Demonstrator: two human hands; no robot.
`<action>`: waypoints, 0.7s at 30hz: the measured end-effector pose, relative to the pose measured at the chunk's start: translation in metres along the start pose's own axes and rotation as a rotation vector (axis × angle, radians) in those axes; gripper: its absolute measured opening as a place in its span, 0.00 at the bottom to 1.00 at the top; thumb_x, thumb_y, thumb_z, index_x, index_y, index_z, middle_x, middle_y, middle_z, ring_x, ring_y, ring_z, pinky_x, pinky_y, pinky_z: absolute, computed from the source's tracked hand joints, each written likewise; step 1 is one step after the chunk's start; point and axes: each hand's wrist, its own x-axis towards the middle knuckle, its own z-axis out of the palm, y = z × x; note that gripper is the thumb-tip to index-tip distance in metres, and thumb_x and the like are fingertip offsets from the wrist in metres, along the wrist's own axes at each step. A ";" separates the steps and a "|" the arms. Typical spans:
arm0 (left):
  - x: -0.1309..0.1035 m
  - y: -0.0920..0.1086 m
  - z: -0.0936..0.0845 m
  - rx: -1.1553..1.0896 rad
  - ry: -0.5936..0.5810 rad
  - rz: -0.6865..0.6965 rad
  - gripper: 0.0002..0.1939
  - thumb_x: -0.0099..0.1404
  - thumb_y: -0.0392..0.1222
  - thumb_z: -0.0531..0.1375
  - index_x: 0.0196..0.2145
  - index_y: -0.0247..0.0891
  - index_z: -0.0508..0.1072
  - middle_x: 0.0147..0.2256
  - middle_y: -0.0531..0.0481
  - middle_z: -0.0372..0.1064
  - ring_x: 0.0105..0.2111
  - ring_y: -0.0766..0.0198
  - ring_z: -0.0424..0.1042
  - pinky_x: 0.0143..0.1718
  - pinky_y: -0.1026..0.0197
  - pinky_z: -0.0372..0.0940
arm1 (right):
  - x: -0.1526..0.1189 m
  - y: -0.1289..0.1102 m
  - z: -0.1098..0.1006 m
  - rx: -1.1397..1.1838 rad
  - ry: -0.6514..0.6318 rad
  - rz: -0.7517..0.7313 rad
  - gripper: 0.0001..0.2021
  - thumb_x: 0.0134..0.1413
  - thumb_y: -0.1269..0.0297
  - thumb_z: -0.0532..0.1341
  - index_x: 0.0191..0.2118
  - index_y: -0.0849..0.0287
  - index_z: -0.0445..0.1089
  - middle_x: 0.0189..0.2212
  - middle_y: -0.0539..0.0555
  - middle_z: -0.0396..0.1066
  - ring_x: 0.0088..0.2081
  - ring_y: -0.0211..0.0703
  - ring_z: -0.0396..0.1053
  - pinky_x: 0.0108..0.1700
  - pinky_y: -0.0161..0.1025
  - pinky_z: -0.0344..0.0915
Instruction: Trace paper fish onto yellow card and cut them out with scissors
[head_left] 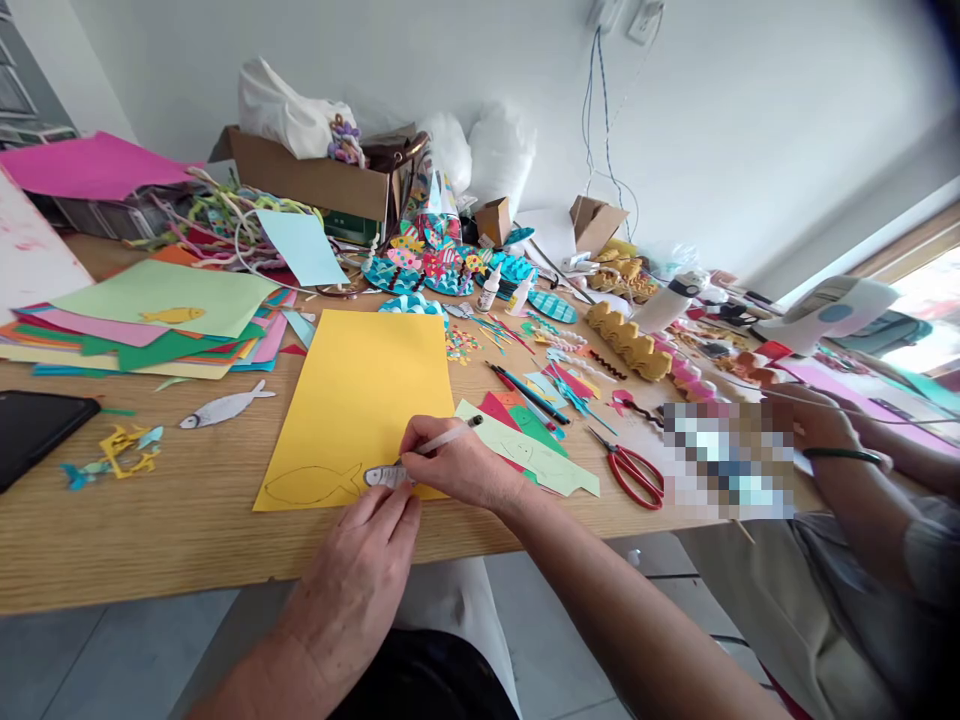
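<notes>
A sheet of yellow paper [367,390] lies on the wooden table in front of me, with a fish outline [311,485] drawn at its lower left. Beside that outline is a small grey-and-white paper fish cutout [381,476], partly covered by my fingers. My left hand [367,550] presses it against the sheet, fingers close together. Pinched in my right hand [457,465] is a pen [450,435] with a white barrel, its tip down at the cutout's upper edge, mostly hidden by the fingers.
Left are stacked coloured papers [165,300], another paper fish [226,407], scraps [127,450] and a black phone [41,430]. Rightward lie red-handled scissors [636,475], pens [529,393], a pale green paper strip [540,455] and egg-carton pieces [626,340]. Another person's hands [817,425] are far right.
</notes>
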 end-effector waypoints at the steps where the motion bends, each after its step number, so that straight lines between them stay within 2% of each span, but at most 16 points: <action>1: 0.000 0.000 0.002 0.002 -0.001 0.003 0.20 0.62 0.26 0.46 0.47 0.31 0.71 0.45 0.42 0.72 0.46 0.55 0.69 0.50 0.52 0.63 | 0.000 0.000 0.000 -0.001 0.002 -0.005 0.06 0.41 0.78 0.57 0.23 0.60 0.63 0.18 0.43 0.62 0.21 0.30 0.57 0.23 0.27 0.53; 8: 0.000 -0.004 0.001 0.022 -0.005 0.043 0.22 0.64 0.28 0.43 0.51 0.30 0.67 0.48 0.40 0.70 0.47 0.55 0.68 0.51 0.50 0.61 | 0.000 0.002 0.001 -0.033 0.008 -0.014 0.06 0.41 0.77 0.58 0.23 0.60 0.63 0.19 0.44 0.63 0.22 0.30 0.59 0.23 0.27 0.53; 11: 0.002 -0.004 0.000 0.030 0.052 0.017 0.20 0.64 0.31 0.44 0.49 0.30 0.68 0.48 0.39 0.70 0.47 0.54 0.67 0.49 0.50 0.62 | 0.000 0.003 0.001 -0.036 0.004 -0.016 0.05 0.41 0.77 0.58 0.24 0.60 0.63 0.19 0.44 0.63 0.22 0.30 0.59 0.23 0.27 0.53; 14: 0.004 -0.005 -0.001 0.044 0.102 0.051 0.20 0.65 0.31 0.43 0.46 0.27 0.70 0.46 0.37 0.71 0.46 0.53 0.67 0.49 0.51 0.62 | 0.000 0.003 0.001 -0.027 0.002 -0.023 0.05 0.41 0.77 0.58 0.23 0.60 0.63 0.19 0.44 0.63 0.22 0.30 0.59 0.23 0.27 0.53; 21: 0.007 -0.006 -0.002 0.039 0.040 0.060 0.20 0.64 0.28 0.44 0.44 0.27 0.72 0.42 0.39 0.73 0.42 0.53 0.70 0.47 0.50 0.63 | -0.001 -0.001 0.002 0.031 0.017 -0.025 0.05 0.41 0.76 0.57 0.24 0.60 0.63 0.20 0.44 0.64 0.23 0.31 0.60 0.23 0.27 0.54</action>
